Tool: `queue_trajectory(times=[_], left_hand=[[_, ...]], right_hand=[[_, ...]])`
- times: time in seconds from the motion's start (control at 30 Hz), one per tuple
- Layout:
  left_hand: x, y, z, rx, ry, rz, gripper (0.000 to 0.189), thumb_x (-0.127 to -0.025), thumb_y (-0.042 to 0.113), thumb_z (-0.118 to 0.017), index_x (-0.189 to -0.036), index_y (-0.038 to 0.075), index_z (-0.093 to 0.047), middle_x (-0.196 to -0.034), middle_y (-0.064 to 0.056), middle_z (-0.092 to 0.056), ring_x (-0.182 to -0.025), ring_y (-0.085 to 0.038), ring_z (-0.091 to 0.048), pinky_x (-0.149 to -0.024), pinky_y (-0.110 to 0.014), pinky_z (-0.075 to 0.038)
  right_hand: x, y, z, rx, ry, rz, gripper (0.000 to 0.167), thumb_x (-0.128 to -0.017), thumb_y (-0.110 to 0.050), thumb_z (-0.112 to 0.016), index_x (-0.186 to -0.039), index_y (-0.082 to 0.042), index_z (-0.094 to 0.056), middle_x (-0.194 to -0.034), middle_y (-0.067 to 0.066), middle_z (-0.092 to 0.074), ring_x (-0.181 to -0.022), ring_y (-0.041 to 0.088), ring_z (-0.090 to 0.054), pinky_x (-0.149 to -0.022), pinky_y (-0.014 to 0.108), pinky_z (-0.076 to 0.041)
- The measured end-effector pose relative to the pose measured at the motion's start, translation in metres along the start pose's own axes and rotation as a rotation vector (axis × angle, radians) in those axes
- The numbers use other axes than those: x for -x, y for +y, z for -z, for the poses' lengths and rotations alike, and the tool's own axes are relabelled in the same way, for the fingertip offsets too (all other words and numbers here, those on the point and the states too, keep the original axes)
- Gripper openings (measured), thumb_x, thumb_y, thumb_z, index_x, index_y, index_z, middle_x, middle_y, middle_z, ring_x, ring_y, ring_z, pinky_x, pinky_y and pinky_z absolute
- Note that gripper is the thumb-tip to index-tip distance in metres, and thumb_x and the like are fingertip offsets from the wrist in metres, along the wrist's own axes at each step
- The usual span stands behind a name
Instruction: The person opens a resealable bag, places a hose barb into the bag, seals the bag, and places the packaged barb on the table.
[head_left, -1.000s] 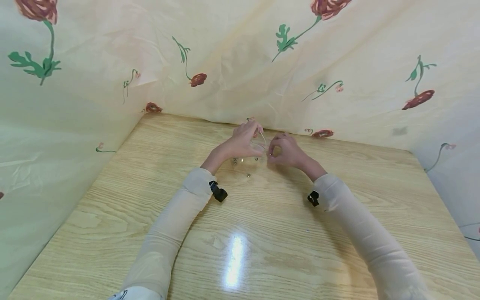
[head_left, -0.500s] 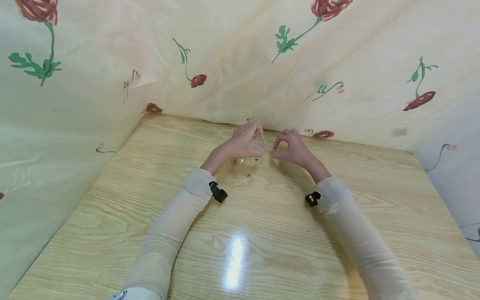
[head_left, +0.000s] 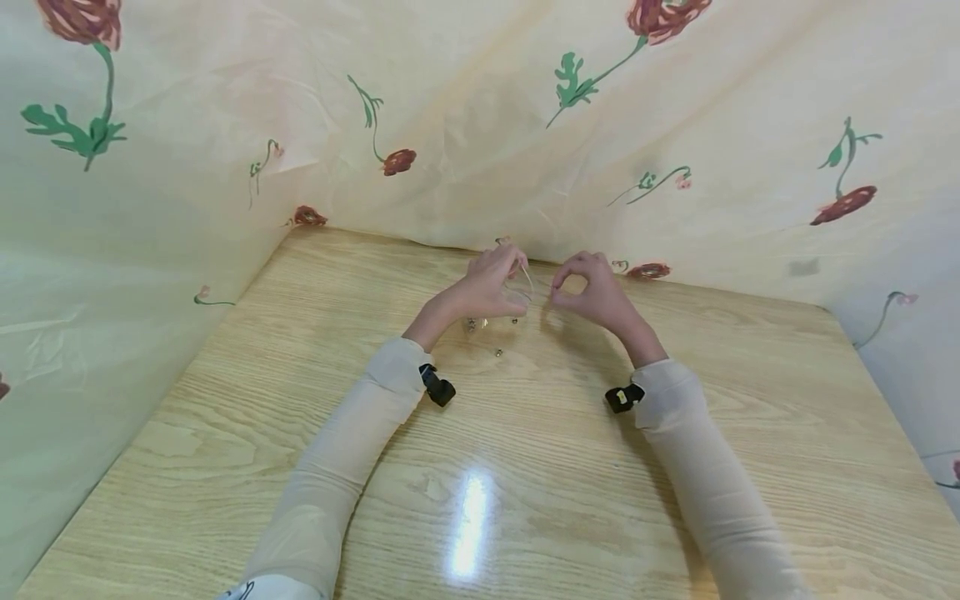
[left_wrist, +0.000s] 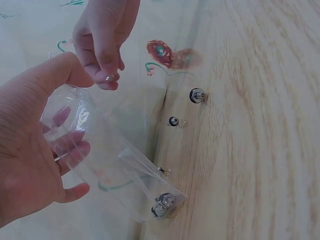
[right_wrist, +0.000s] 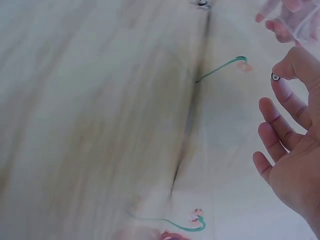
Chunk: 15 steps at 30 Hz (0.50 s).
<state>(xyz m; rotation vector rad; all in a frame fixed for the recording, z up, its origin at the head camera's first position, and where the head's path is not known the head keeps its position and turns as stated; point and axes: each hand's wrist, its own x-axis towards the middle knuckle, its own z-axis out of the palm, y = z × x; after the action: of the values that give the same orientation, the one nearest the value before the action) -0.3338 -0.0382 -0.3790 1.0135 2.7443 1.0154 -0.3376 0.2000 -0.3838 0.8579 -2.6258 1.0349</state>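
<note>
the right grip [right_wrist: 300, 157] pinches a small metal bit [right_wrist: 275, 76] by the fingertips, right side of the right wrist view, near but apart from the mouth of a clear bag [left_wrist: 125, 150] that the left grip [left_wrist: 27, 150] curls around, left side of its own wrist view. from my remote seat, i judge a drop the likeliest trouble: the fingertip hold is slight, and any slackening could let the bit fall to the desk [head_left: 540, 500]. the bag looks limp; if the left grip relaxed, the mouth could fold and turn the bit aside. tipped mouth-down, the bag could spill.

inside it, ringed bits [left_wrist: 164, 204] bunch in the lower corner, bottom centre of the left wrist view. two loose bits [left_wrist: 197, 95] lie on the desk, around the centre and right of centre. a smaller bit [left_wrist: 161, 170] shows by the bag's edge; i cannot tell whether it is inside or behind. a brush from the bag might roll the loose ones.
</note>
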Motion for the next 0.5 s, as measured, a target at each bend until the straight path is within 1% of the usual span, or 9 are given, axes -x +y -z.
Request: queue_trajectory(times=[0.13,0.27,0.37,0.5], left_hand=[[0.001,0.001,0.001,-0.002,0.002,-0.008,0.054,-0.085,0.024,-0.076,-0.124,0.011,-0.041,-0.113,-0.017,-0.047,-0.101,-0.023,-0.037,-0.091,-0.039,-0.025],[0.001,0.002,0.002,0.004,0.003,-0.008,0.054,-0.084,0.024,-0.075,-0.125,0.01,-0.042,-0.11,-0.014,-0.046,-0.101,-0.023,-0.037,-0.091,-0.039,-0.025],[0.001,0.002,0.002,0.019,0.005,-0.007,0.053,-0.084,0.023,-0.075,-0.123,0.01,-0.042,-0.107,-0.011,-0.044,-0.102,-0.024,-0.037,-0.091,-0.04,-0.024],[0.001,0.0,0.001,0.032,0.006,-0.013,0.05,-0.085,0.022,-0.075,-0.12,0.011,-0.041,-0.106,-0.012,-0.043,-0.101,-0.024,-0.037,-0.09,-0.04,-0.024]], right_hand=[[-0.003,-0.004,0.002,-0.031,0.027,0.009,0.006,-0.081,-0.002,-0.074,-0.081,-0.003,-0.069,-0.099,0.019,-0.068,-0.103,0.035,-0.053,-0.097,0.049,-0.029],[-0.006,-0.009,0.004,-0.061,0.05,0.023,0.008,-0.08,0.002,-0.073,-0.081,-0.004,-0.069,-0.097,0.018,-0.069,-0.102,0.031,-0.053,-0.1,0.05,-0.028],[-0.006,-0.013,0.004,-0.088,0.07,0.022,0.007,-0.08,0.002,-0.072,-0.081,-0.004,-0.069,-0.098,0.019,-0.069,-0.102,0.03,-0.053,-0.1,0.05,-0.029],[-0.005,-0.016,0.005,-0.105,0.104,0.011,0.005,-0.079,0.002,-0.071,-0.083,-0.002,-0.069,-0.104,0.022,-0.068,-0.104,0.031,-0.051,-0.099,0.051,-0.03]])
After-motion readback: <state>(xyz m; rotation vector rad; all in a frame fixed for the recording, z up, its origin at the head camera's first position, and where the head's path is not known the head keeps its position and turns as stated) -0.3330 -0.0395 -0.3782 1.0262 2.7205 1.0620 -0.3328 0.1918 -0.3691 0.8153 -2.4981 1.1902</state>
